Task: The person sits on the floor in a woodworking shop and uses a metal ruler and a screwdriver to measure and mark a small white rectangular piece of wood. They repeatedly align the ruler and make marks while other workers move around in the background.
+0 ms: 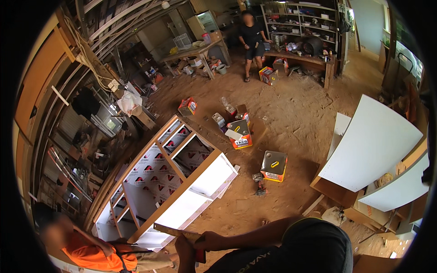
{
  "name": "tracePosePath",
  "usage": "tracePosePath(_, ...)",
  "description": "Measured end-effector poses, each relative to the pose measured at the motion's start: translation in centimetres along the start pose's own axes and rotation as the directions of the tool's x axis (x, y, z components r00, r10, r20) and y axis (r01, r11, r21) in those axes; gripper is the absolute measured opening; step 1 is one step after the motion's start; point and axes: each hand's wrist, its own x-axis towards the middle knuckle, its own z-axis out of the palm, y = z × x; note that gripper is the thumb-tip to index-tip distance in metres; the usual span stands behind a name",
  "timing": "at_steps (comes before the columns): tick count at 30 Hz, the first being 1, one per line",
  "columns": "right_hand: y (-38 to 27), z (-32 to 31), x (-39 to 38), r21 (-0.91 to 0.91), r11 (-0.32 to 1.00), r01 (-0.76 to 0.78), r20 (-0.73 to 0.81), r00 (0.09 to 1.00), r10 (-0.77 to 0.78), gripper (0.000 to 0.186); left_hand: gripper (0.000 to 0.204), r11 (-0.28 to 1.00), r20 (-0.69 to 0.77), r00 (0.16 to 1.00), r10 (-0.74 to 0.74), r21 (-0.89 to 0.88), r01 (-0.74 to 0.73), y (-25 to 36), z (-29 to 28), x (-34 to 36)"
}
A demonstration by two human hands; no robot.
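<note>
One right hand, ours, fingers closed on the end of a flat brownish strip; one left hand, ours, fingers curled below, grip we cannot tell. Strip's tip: in our view, over the near corner of one white-sided cabinet. Past its right edge: one square tin.

Long flat brown strip, narrow, held almost level, left tip in front of near end of white cabinet, small red piece below its right end, partly hidden, joining unclear.
</note>
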Motion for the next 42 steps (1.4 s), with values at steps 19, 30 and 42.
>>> tracePosePath(19,21.3,5.0,-18.0,-0.212,0.751,-0.625,-0.1,0.779,0.619,0.062,0.055,0.857,-0.342,0.835,-0.431,-0.444,0.261,-17.7,-9.0,-39.0)
tracePosePath(30,25.5,3.1,-9.9,-0.968,0.009,-0.252,-0.197,0.776,0.6,0.069,0.052,0.777,-0.693,0.386,-0.61,-0.427,0.462,-25.0,-16.3,-55.5)
tracePosePath(42,34.1,10.9,-2.3,-0.875,0.13,-0.467,-0.289,0.717,0.634,0.066,0.06,0.844,-0.559,0.649,-0.516,-0.462,0.273,-25.5,-29.6,-43.0)
